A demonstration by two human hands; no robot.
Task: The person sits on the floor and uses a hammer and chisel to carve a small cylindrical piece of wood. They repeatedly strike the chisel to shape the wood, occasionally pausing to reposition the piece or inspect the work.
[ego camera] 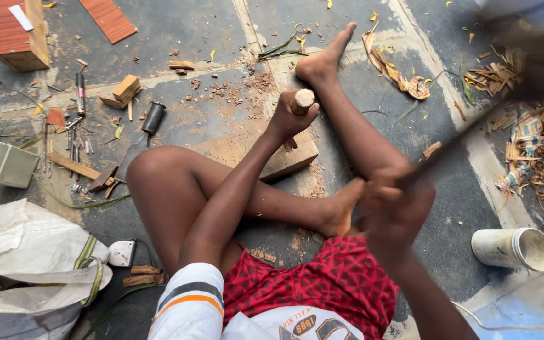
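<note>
I sit on a dark concrete floor (209,31) littered with wood chips. Nearest, my right hand (393,211) grips a blurred long blade (473,123), fingers clenched. Farther out, my left hand (291,116) clamps a wooden stick (303,99) upright on a wood block (294,157).

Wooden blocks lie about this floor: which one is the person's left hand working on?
The pale block under the left hand, which stands a short stick on it. The other blocks lie apart, upper left.
</note>
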